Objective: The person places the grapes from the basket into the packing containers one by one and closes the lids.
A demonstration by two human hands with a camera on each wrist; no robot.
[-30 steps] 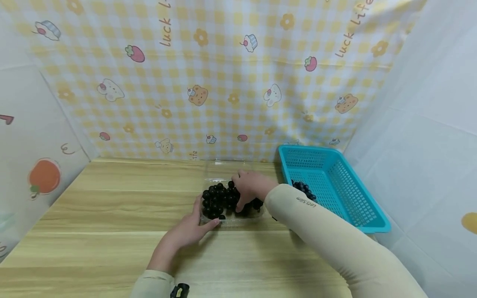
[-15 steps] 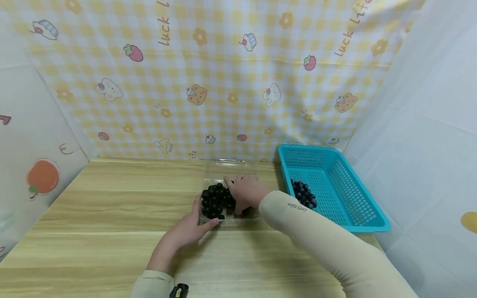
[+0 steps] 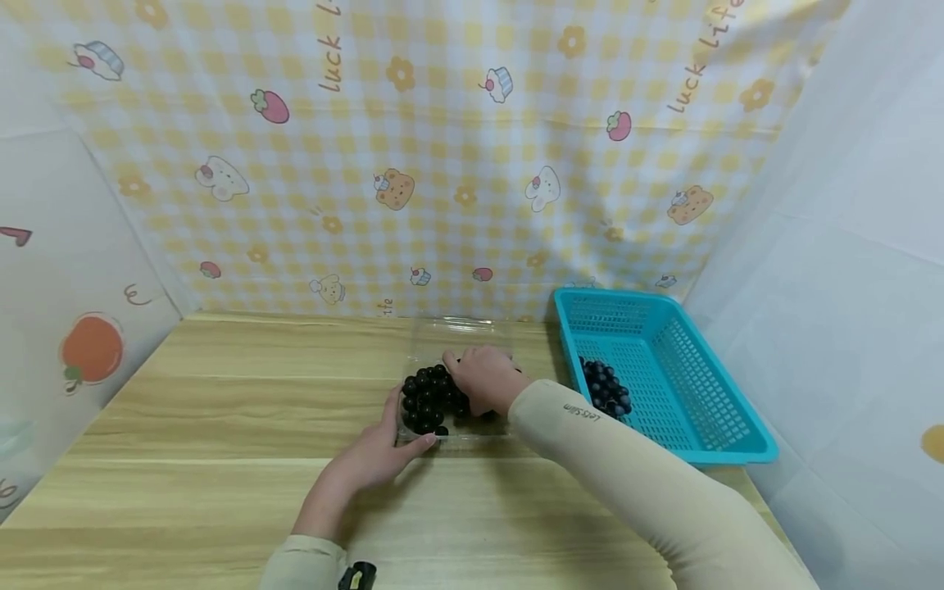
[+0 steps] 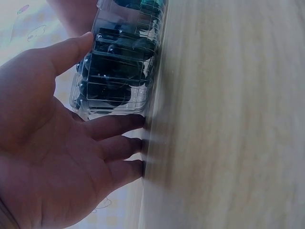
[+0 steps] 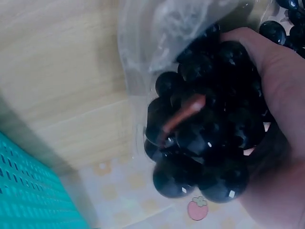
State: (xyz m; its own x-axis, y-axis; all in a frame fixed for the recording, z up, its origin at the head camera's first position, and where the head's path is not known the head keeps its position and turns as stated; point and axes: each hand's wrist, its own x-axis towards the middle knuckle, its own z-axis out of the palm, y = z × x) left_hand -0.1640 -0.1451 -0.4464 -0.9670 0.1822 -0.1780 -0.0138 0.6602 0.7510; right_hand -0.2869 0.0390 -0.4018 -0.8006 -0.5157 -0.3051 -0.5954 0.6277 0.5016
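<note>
Dark grapes (image 3: 424, 401) fill the left part of a clear plastic box (image 3: 472, 442), its lid (image 3: 460, 332) raised at the back. Along the box's left end lies my left hand (image 3: 374, 452), thumb at the near rim; the left wrist view shows its fingers loosely extended, some fingertips on the table. My right hand (image 3: 487, 379) reaches into the box's right part and grips a bunch of grapes (image 5: 205, 133). A brown stem shows on this bunch in the right wrist view, beside the box's clear wall. From the head, my right hand covers most of that bunch.
A turquoise plastic basket (image 3: 726, 393) stands right of the box, near the back curtain. Another bunch of dark grapes (image 3: 608, 388) lies at its left side, partly behind my right sleeve (image 3: 590, 434). Wood-grain tabletop (image 3: 221, 442) extends left of the box.
My right hand has shifted slightly left and its fingers have drawn in around the bunch. More of the basket's grapes show beyond my sleeve. My left hand stays at the box.
</note>
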